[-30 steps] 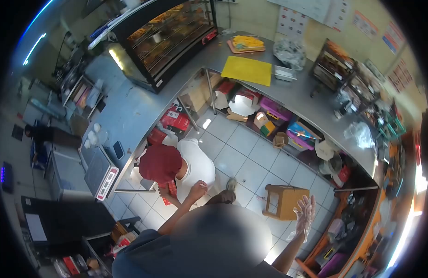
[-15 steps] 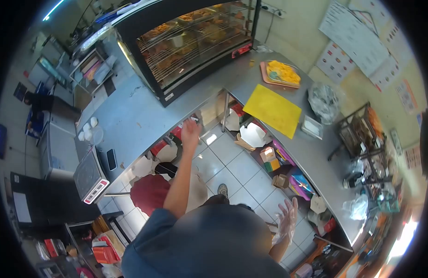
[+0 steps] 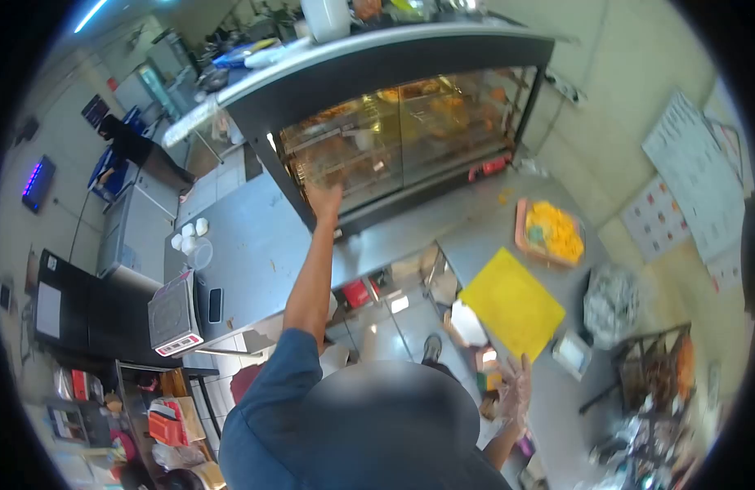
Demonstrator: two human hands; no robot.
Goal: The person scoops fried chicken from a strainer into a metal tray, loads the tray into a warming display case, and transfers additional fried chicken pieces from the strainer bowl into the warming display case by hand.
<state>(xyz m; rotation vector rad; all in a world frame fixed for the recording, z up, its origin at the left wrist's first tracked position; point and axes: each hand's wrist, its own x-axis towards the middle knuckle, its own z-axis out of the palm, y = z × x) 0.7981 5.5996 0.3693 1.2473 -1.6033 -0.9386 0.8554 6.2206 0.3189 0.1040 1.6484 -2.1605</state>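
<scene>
Before a glass-fronted food warmer (image 3: 394, 65), which is set on a metal counter (image 3: 255, 253), the bare left hand (image 3: 324, 198) is held out on an extended arm, by the lower left part of the glass. Whether the glass is touched cannot be told, and the left fingers are too blurred for their state to be made out. Behind the panes, food is seen on racks. A thin clear plastic glove is worn on the right hand (image 3: 515, 394), which is raised with its fingers spread; their tips are seen against the near corner of a flat yellow board (image 3: 512, 302), though contact cannot be confirmed. Beyond the board, yellow food (image 3: 555, 233) is heaped on a tray. On the counter's left stretch, a phone (image 3: 216, 305) is laid beside a scale (image 3: 173, 314). Farther off at left, a person in dark clothing (image 3: 140, 149) is seen.
</scene>
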